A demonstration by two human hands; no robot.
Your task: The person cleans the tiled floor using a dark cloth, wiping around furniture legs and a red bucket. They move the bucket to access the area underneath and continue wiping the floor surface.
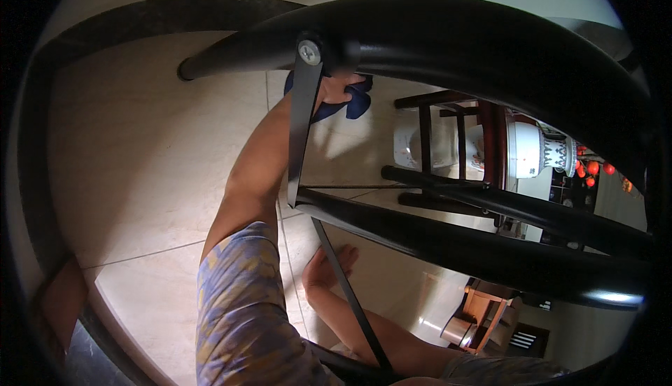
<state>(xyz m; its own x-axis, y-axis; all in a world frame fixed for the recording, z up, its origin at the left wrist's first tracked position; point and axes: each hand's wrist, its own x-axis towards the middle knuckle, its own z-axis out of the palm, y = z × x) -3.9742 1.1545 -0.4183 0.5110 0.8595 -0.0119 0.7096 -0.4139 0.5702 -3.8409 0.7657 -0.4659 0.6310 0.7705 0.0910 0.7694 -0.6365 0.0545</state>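
My left hand [335, 90] presses a dark blue cloth [359, 103] to the floor, its fingers bunched in it. Part of that hand and cloth is hidden behind a flat black metal brace [305, 123], which a cross-head screw [309, 52] fixes to a thick black tube [430, 34]. The tube belongs to a black tubular furniture frame, and one of its capped ends [185, 69] stands on the floor. Lower in view, my right hand [321, 268] rests on the tiles, holding nothing. A thin black strut [350, 291] crosses in front of that hand and forearm.
Another black tube [446, 231] runs between my arms toward the right. Beyond it are a dark wooden stand [491, 144], a white patterned vase [530, 150] and red round ornaments [592, 167]. Brown wooden furniture [480, 307] is at lower right. Dark skirting [39, 150] edges the pale tile floor [157, 176].
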